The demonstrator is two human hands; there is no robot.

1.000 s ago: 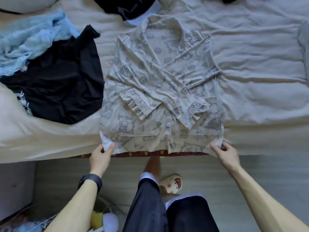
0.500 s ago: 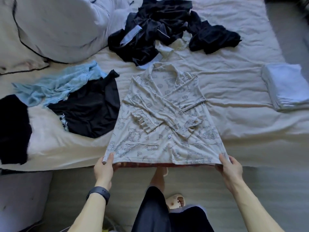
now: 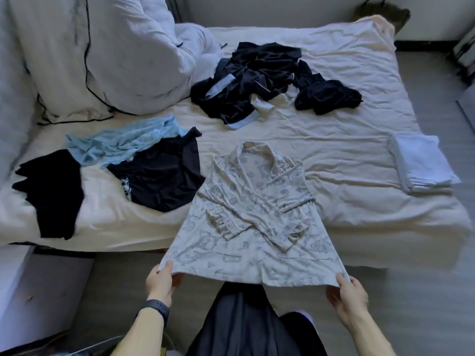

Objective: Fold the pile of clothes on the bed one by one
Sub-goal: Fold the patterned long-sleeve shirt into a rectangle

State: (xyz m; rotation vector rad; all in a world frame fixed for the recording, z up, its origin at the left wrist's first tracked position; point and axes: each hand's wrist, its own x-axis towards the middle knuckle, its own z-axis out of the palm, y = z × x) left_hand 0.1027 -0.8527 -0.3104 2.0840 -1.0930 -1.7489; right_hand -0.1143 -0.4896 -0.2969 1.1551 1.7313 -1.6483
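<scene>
A cream patterned pyjama shirt (image 3: 254,214) lies at the bed's near edge, both sleeves folded across its front. Its hem is lifted off the bed. My left hand (image 3: 160,281) pinches the hem's left corner, and my right hand (image 3: 347,295) pinches the right corner. Further back lies an unfolded heap of dark navy clothes (image 3: 262,78). To the left lie a light blue garment (image 3: 120,145), a black garment (image 3: 159,176) and another black piece (image 3: 51,191).
A folded white stack (image 3: 421,163) sits near the bed's right edge. A bunched white duvet (image 3: 102,52) fills the back left. The cream bed sheet (image 3: 334,140) shows between the clothes. Grey floor lies in front and to the right.
Both hands have raised the shirt's hem up and away from the bed edge. The view has pulled back, so more of the bed shows.
</scene>
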